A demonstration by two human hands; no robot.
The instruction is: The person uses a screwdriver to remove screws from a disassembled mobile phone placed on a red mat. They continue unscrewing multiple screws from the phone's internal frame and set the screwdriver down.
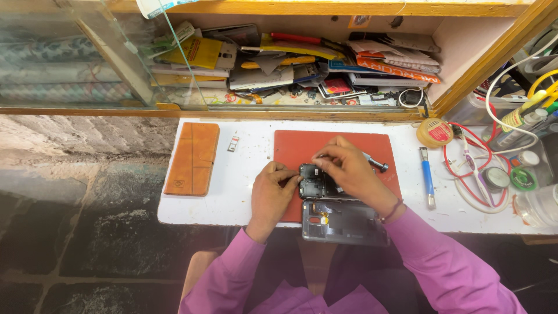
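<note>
**Both hands on an opened phone at the near edge of a red mat**

Opened phone body (317, 181) lies on the red mat (302, 145), dark internals up; left hand (272, 195) pinches its left side, thumb and fingers closed on the frame; right hand (349, 168) arches over the top end, fingertips pinched together on something small there, too small to tell what; grey back cover (344, 222) lies just below the phone body, touching it, its lower part hanging past the near edge of the white tabletop (244, 192).

A dark screwdriver (375, 164) lies on the mat just right of the right hand, partly hidden by it; mat's upper half is bare, open room above the hands; mat's left edge sits near the left hand, with bare white top beyond it up to a tan wallet case (193, 157), which lies well apart, close to the table's left edge; a small card tray (233, 143) sits between the case and the mat.

Right side is tighter; blue-handled tool (428, 177) lies just off the mat's right edge; round yellow tin (434, 132) near the far right corner; red and white cables (471, 168) and small jars crowd the right end; cluttered wooden shelf (314, 58) bounds the far edge.
</note>
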